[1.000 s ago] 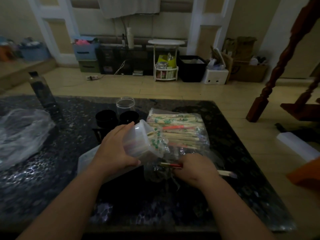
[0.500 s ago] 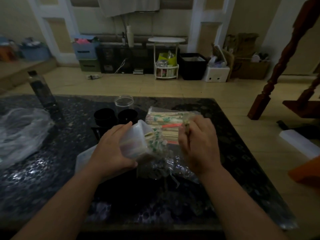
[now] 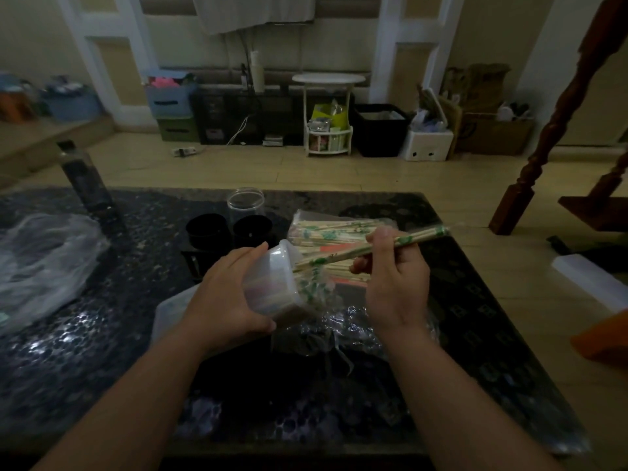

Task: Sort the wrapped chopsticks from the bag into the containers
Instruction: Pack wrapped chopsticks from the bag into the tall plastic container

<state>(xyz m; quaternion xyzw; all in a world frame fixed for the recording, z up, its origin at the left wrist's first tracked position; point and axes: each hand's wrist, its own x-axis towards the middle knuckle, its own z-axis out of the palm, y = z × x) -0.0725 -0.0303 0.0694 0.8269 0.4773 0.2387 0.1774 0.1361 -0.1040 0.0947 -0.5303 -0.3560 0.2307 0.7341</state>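
My left hand (image 3: pixel 226 297) grips a translucent plastic container (image 3: pixel 272 280), tilted with its mouth toward the right; several green-printed wrapped chopsticks stick out of it. My right hand (image 3: pixel 396 277) pinches one wrapped pair of chopsticks (image 3: pixel 418 236) with green print, its near end at the container's mouth and its far end pointing up to the right. Behind the hands lies the clear bag of wrapped chopsticks (image 3: pixel 334 229), mostly green-printed with a few red ones.
Two black cups (image 3: pixel 207 229) (image 3: pixel 252 227) and a clear jar (image 3: pixel 245 202) stand behind the container. A dark bottle (image 3: pixel 85 181) and a crumpled plastic bag (image 3: pixel 40 263) are at the left. The dark stone table (image 3: pixel 102 351) ends at the right, with floor beyond.
My right hand went from the near end of the bag up to the pile, then came back holding a green-printed wrapped pair, its end now at the container's mouth. The left hand barely moved.
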